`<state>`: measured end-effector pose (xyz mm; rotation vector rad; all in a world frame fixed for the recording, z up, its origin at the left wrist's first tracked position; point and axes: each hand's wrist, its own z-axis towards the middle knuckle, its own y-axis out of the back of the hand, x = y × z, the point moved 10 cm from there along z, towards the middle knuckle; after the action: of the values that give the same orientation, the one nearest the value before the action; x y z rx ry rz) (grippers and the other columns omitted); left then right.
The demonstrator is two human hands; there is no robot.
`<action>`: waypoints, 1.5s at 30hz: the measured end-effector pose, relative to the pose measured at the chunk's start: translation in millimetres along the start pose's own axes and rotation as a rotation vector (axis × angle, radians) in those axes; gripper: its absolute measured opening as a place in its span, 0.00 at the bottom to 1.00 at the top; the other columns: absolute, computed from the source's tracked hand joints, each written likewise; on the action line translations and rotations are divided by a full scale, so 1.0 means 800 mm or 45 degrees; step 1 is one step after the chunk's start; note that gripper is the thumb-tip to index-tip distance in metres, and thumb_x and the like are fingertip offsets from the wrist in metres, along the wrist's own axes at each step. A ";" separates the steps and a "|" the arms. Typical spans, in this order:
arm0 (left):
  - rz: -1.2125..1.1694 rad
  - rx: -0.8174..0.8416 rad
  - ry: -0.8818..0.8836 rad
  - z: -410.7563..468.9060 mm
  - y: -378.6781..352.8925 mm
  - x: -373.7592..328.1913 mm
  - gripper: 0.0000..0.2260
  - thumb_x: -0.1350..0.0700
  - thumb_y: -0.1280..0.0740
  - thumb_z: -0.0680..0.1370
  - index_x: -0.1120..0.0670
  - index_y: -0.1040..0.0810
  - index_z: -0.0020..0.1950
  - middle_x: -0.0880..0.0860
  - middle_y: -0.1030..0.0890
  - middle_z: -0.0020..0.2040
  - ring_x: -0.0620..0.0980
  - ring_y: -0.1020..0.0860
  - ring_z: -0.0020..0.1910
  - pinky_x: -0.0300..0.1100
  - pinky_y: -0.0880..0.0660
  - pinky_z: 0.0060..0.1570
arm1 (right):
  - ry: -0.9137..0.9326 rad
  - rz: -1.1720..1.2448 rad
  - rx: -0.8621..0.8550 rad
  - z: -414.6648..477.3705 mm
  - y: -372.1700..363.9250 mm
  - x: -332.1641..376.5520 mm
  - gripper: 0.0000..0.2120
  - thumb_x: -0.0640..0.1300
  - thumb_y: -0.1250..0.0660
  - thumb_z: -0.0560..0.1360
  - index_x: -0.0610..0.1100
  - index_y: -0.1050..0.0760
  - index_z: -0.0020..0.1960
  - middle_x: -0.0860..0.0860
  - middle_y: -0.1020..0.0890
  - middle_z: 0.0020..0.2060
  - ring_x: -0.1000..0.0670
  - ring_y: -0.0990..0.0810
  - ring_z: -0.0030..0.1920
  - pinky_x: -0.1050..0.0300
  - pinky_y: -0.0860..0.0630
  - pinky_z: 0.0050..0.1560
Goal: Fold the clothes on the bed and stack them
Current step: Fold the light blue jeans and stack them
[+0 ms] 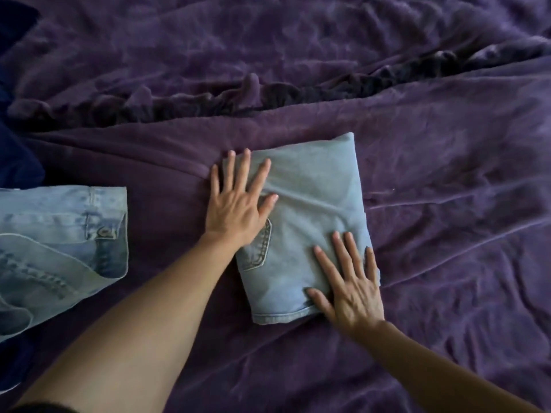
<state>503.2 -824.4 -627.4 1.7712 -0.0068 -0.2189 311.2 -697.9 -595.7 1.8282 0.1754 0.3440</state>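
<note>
Fingers [242, 171] flat, 2 hands [235, 213] [354, 299] on 1 folded jeans [316, 210], 1 denim garment [59, 222]

Faded matt denim jeans [304, 216] on soft, plush purple blanket [447, 144].

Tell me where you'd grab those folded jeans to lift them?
Probably the two long sides of the folded jeans, one hand sliding under from each: a flat layered bundle, hem at the near end; pinching there could unfold it.

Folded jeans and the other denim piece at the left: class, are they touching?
Apart. The head view shows a strip of purple blanket between the folded jeans and the denim piece.
</note>
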 end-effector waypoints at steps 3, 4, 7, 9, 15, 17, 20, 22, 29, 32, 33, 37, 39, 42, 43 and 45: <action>-0.001 0.002 -0.006 0.001 0.008 -0.006 0.30 0.37 0.53 0.79 0.47 0.50 0.78 0.59 0.50 0.78 0.62 0.52 0.77 0.62 0.51 0.73 | 0.006 0.012 0.014 0.001 -0.006 -0.005 0.34 0.68 0.48 0.76 0.53 0.43 0.76 0.45 0.43 0.77 0.43 0.46 0.77 0.32 0.43 0.70; -0.024 -0.019 0.019 -0.007 0.016 -0.007 0.30 0.38 0.52 0.79 0.48 0.49 0.78 0.60 0.50 0.78 0.62 0.52 0.77 0.62 0.50 0.73 | 0.010 0.033 0.023 -0.001 -0.002 -0.005 0.34 0.69 0.49 0.76 0.54 0.43 0.77 0.46 0.44 0.77 0.43 0.47 0.77 0.33 0.43 0.70; -0.200 -0.114 0.254 -0.056 0.041 -0.002 0.28 0.41 0.47 0.79 0.51 0.43 0.77 0.65 0.45 0.76 0.66 0.43 0.74 0.60 0.39 0.69 | -0.002 0.179 0.004 0.003 0.031 -0.011 0.34 0.70 0.52 0.76 0.55 0.43 0.76 0.48 0.44 0.77 0.45 0.46 0.77 0.34 0.38 0.69; -0.384 -0.085 0.462 -0.103 0.037 -0.005 0.29 0.41 0.46 0.79 0.52 0.41 0.77 0.68 0.40 0.73 0.67 0.34 0.69 0.58 0.31 0.62 | -0.113 0.309 -0.061 0.021 0.061 -0.037 0.34 0.71 0.52 0.76 0.54 0.43 0.76 0.46 0.42 0.77 0.44 0.45 0.77 0.37 0.37 0.69; -0.535 0.020 0.648 -0.152 0.019 -0.052 0.31 0.37 0.45 0.77 0.49 0.41 0.76 0.62 0.27 0.56 0.62 0.27 0.54 0.55 0.29 0.52 | -0.501 0.542 0.072 0.067 0.046 -0.069 0.39 0.71 0.42 0.71 0.64 0.57 0.75 0.48 0.50 0.77 0.39 0.35 0.71 0.42 0.28 0.62; -0.606 0.014 0.713 -0.147 0.023 -0.045 0.30 0.39 0.39 0.77 0.47 0.41 0.76 0.62 0.28 0.54 0.64 0.26 0.51 0.54 0.29 0.50 | -0.517 0.553 0.021 0.068 0.043 -0.071 0.40 0.70 0.39 0.71 0.64 0.56 0.75 0.46 0.42 0.73 0.39 0.30 0.66 0.44 0.26 0.59; -0.735 -0.067 0.734 -0.152 0.049 -0.050 0.28 0.44 0.34 0.76 0.49 0.36 0.74 0.61 0.28 0.54 0.66 0.24 0.48 0.52 0.27 0.46 | -0.505 0.552 -0.037 0.053 0.058 -0.077 0.39 0.69 0.38 0.71 0.63 0.53 0.75 0.47 0.35 0.65 0.41 0.25 0.59 0.48 0.24 0.51; -0.743 -0.127 0.678 -0.160 0.077 -0.073 0.26 0.47 0.33 0.76 0.50 0.33 0.72 0.60 0.28 0.53 0.66 0.23 0.47 0.52 0.26 0.44 | -0.491 0.544 -0.082 0.034 0.080 -0.085 0.38 0.68 0.37 0.71 0.64 0.52 0.75 0.49 0.34 0.63 0.42 0.23 0.56 0.49 0.25 0.48; -0.773 -0.220 0.535 -0.158 0.158 -0.248 0.23 0.52 0.33 0.77 0.52 0.31 0.71 0.61 0.28 0.53 0.66 0.23 0.48 0.53 0.26 0.44 | -0.581 0.640 -0.250 -0.075 0.175 -0.223 0.37 0.66 0.35 0.71 0.63 0.48 0.75 0.52 0.34 0.63 0.45 0.22 0.53 0.51 0.25 0.46; -0.821 -0.267 0.461 -0.128 0.181 -0.359 0.22 0.52 0.34 0.78 0.52 0.31 0.71 0.61 0.27 0.54 0.65 0.23 0.50 0.52 0.26 0.45 | -0.629 0.648 -0.328 -0.115 0.215 -0.330 0.37 0.67 0.36 0.71 0.64 0.49 0.75 0.53 0.35 0.64 0.46 0.23 0.56 0.50 0.24 0.50; -0.828 -0.276 0.440 -0.117 0.185 -0.399 0.22 0.52 0.34 0.78 0.52 0.31 0.71 0.61 0.27 0.54 0.65 0.24 0.51 0.52 0.26 0.45 | -0.635 0.632 -0.354 -0.127 0.228 -0.368 0.37 0.67 0.36 0.71 0.64 0.49 0.75 0.53 0.35 0.64 0.46 0.23 0.57 0.50 0.25 0.51; -0.896 -0.289 0.349 -0.079 0.194 -0.567 0.21 0.50 0.37 0.78 0.53 0.30 0.71 0.62 0.27 0.55 0.64 0.24 0.52 0.51 0.27 0.46 | -0.652 0.557 -0.414 -0.181 0.277 -0.528 0.36 0.67 0.37 0.72 0.63 0.48 0.75 0.51 0.33 0.63 0.45 0.24 0.56 0.49 0.23 0.50; -0.967 -0.265 0.311 -0.064 0.193 -0.651 0.24 0.47 0.40 0.76 0.52 0.30 0.71 0.61 0.27 0.55 0.63 0.25 0.52 0.51 0.27 0.48 | -0.670 0.535 -0.397 -0.209 0.295 -0.608 0.35 0.68 0.37 0.72 0.64 0.48 0.74 0.50 0.33 0.63 0.43 0.24 0.56 0.47 0.23 0.49; -1.065 -0.227 0.282 -0.046 0.186 -0.763 0.23 0.49 0.38 0.77 0.53 0.31 0.71 0.62 0.28 0.54 0.64 0.25 0.52 0.49 0.29 0.49 | -0.695 0.462 -0.367 -0.251 0.323 -0.714 0.35 0.68 0.38 0.72 0.65 0.49 0.74 0.50 0.33 0.65 0.42 0.24 0.57 0.48 0.24 0.51; -1.089 -0.208 0.272 -0.042 0.183 -0.796 0.23 0.51 0.37 0.77 0.54 0.32 0.72 0.62 0.28 0.55 0.64 0.25 0.52 0.48 0.30 0.49 | -0.704 0.424 -0.362 -0.264 0.333 -0.743 0.35 0.68 0.38 0.72 0.64 0.49 0.74 0.50 0.33 0.65 0.43 0.25 0.58 0.49 0.24 0.51; -1.105 -0.139 0.254 -0.039 0.175 -0.855 0.24 0.53 0.35 0.78 0.54 0.34 0.73 0.63 0.29 0.56 0.64 0.26 0.53 0.48 0.31 0.51 | -0.750 0.341 -0.336 -0.291 0.347 -0.793 0.35 0.68 0.39 0.72 0.65 0.49 0.74 0.50 0.33 0.66 0.44 0.25 0.58 0.50 0.25 0.50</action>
<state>-147.6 -738.8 -387.2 1.5835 0.9094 -0.6466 -379.4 -750.8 -362.9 1.6165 -0.5040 0.0000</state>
